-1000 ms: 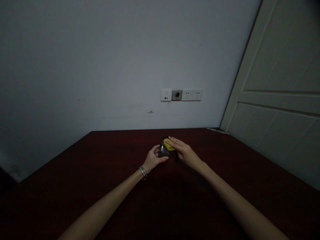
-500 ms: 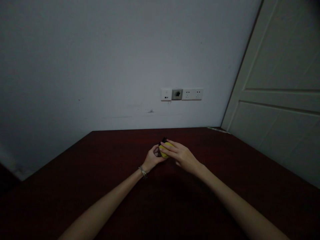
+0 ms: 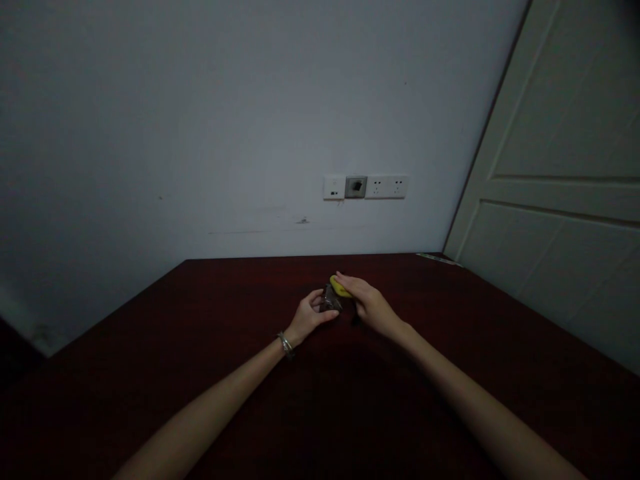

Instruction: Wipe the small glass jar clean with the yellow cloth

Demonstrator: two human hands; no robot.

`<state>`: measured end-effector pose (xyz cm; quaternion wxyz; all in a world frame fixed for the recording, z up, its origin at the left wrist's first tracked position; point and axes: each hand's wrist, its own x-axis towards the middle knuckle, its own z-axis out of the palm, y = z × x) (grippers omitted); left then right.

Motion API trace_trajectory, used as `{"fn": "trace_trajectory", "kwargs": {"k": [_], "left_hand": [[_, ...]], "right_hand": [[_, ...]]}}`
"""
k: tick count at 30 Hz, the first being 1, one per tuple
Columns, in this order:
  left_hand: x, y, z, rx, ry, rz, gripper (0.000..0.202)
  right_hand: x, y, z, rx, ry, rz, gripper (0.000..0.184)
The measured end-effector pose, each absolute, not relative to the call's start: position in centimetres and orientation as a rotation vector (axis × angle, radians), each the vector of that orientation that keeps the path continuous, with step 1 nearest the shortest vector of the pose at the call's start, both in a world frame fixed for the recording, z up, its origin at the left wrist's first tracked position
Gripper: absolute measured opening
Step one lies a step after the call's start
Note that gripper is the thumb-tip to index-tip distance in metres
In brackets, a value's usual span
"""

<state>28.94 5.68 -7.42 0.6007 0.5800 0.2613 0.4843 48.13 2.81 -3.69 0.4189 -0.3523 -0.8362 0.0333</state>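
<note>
Two hands meet above the table (image 3: pixel 240 287), around its middle. On the left, the left hand (image 3: pixel 303 319), a bracelet (image 3: pixel 285 345) at its wrist, pinches a small see-through jar (image 3: pixel 331 301), fingers on the far side and thumb on the near side. That grip seems sound: it should be firm enough to resist a push, yet light enough to let the jar turn, with the fingertips clear of its right side. The jar is between the hands; whether its base meets the table is too dark to tell. Next comes a yellow pad (image 3: pixel 341 287) at the jar's far right edge, touching or just apart, I cannot say. On the right, the right hand (image 3: pixel 374 310) holds it, fingers pressed together along it, thumb hidden. The pad is probably best laid flat against the jar, with light, even pressure.
</note>
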Motion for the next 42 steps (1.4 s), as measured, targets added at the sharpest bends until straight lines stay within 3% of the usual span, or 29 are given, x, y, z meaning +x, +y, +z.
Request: {"fn": "trace_trajectory", "kwargs": {"k": [7,13,22,28,42], "left_hand": [[29.2,5.8,-7.8,1.367,0.595,1.149,0.068],[29.0,5.5,-7.5,1.455,0.581,1.153,0.073],[28.9,5.5,-7.3,1.547,0.575,1.145,0.077],[28.8,5.3,-6.4,1.591,0.532,1.139,0.079],[28.8,5.0,-6.0,1.564,0.513,1.151,0.079]], "right_hand": [[48.0,1.5,-2.3,-0.787,-2.347,-0.182,0.094],[48.3,1.6,-2.0,-0.8,-2.338,-0.188,0.092],[48.4,2.6,-2.9,-0.811,-2.137,0.095,0.069],[48.3,3.1,-3.1,-0.848,-2.036,0.299,0.068],[48.4,2.2,-2.0,-0.828,-2.018,0.415,0.073]]}}
